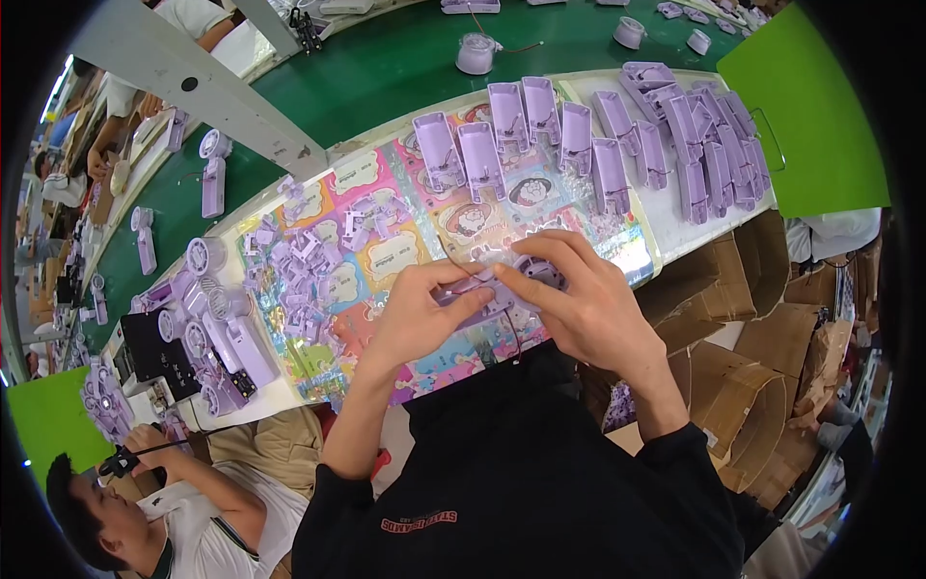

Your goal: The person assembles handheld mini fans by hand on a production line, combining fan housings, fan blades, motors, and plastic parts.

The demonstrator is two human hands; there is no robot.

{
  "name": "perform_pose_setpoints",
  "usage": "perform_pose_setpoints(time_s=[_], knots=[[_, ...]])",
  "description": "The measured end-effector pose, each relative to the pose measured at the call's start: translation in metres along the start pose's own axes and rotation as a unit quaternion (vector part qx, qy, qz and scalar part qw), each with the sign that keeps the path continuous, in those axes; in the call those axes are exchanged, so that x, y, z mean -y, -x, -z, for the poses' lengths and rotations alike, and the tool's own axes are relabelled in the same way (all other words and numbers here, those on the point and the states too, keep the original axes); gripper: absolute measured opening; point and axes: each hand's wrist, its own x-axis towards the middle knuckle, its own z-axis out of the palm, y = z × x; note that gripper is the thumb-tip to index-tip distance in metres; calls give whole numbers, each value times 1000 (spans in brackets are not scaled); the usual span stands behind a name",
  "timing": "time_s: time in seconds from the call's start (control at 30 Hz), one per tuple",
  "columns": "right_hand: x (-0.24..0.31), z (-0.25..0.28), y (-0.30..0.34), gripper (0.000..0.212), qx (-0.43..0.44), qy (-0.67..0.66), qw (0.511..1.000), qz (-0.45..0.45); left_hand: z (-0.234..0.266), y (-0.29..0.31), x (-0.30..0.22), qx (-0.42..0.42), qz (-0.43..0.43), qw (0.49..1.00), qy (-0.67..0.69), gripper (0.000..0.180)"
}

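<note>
Both hands are on a light purple plastic fan housing (498,305) above the near edge of the table. My left hand (417,307) grips its left end, thumb pressed on top. My right hand (596,307) holds the other end, its index finger reaching to the middle, close to the left thumb. A round part of the housing shows under the right fingers. Thin dark wires stick out above and below it. What lies beneath the fingertips is hidden. Beyond the hands, open purple handle shells (480,162) stand in a loose row on a colourful printed sheet (394,253).
Small purple plastic pieces (301,272) lie heaped at left, beside assembled purple fans (228,333). More shells (716,154) are piled at right, near a bright green panel (805,116). A green conveyor (386,89) runs behind a metal post (198,85). Cardboard boxes (738,410) and a co-worker (207,511) flank me.
</note>
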Motion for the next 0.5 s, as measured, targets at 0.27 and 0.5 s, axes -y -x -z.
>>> perform_pose_setpoints(time_s=[0.27,0.5], knots=[[5,-16,0,58,-76,26,997,8,-11,6,14,-95,-74,986,-116,34],[-2,-58,-29,60,-269,-116,956,-19,16,15,1,-151,-25,986,-62,32]])
